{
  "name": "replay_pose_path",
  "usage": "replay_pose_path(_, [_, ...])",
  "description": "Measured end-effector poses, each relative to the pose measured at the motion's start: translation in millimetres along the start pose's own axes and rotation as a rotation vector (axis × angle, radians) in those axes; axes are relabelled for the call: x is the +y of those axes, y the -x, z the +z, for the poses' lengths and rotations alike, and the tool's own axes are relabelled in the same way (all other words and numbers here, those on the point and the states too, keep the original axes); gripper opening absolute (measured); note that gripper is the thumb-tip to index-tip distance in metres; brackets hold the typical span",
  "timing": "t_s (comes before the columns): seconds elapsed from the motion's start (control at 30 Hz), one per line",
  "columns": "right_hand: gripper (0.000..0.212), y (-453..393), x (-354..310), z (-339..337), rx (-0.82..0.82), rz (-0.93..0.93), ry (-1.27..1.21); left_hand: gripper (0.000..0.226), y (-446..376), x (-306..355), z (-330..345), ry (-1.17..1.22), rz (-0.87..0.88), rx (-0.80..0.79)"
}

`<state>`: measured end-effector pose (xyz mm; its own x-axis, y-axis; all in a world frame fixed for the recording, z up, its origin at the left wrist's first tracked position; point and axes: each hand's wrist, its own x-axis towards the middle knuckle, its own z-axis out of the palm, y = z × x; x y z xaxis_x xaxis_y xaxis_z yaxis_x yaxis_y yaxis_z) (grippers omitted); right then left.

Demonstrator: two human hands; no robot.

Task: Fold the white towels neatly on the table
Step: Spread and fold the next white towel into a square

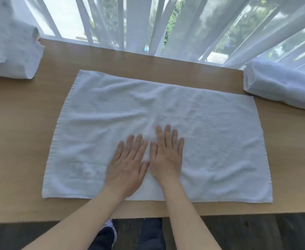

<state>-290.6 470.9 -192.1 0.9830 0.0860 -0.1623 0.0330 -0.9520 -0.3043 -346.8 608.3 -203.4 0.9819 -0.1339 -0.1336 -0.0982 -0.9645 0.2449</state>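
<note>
Left hand [125, 165] and right hand [166, 156] lie flat, fingers straight, side by side on the spread white towel [211, 141] mid-table [21, 141]. Best sweep outward evenly, flattening those centre wrinkles before folding.

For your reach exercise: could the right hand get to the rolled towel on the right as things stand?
Probably yes: the right hand lies flat on the spread towel, and only bare table separates it from the rolled towel.

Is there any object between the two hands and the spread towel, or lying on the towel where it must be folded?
Nothing visible does. The left hand and right hand lie flat directly on the spread towel. The towel pile and the rolled towel sit apart at the table's far corners.
</note>
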Motion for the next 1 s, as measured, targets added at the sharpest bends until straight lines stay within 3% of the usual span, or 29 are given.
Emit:
replay_pose_path(0.13, [0.06, 2, 0, 7, 0.034, 0.031, 0.07, 0.065, 7, -37, -7, -0.012, 0.013, -0.006])
replay_pose_path(0.3, [0.061, 1, -3, 8, 0.066, 0.041, 0.064, 0.068, -17, -64, -23, 0.024, -0.097, 0.027])
replay_pose_path(0.47, [0.063, -1, -1, 10, 0.1, 0.04, 0.068, 0.06, -84, -40, -32, 0.026, 0.197, -0.011])
replay_pose_path(0.53, [0.064, -1, -2, 11, 0.106, 0.032, 0.083, 0.058, -113, -35, -33, -0.011, 0.228, -0.047])
replay_pose_path(1.0, [0.068, -5, 1, 15, 0.181, 0.008, 0.099, 0.061, -208, -141, -63, -0.018, -0.238, 0.003])
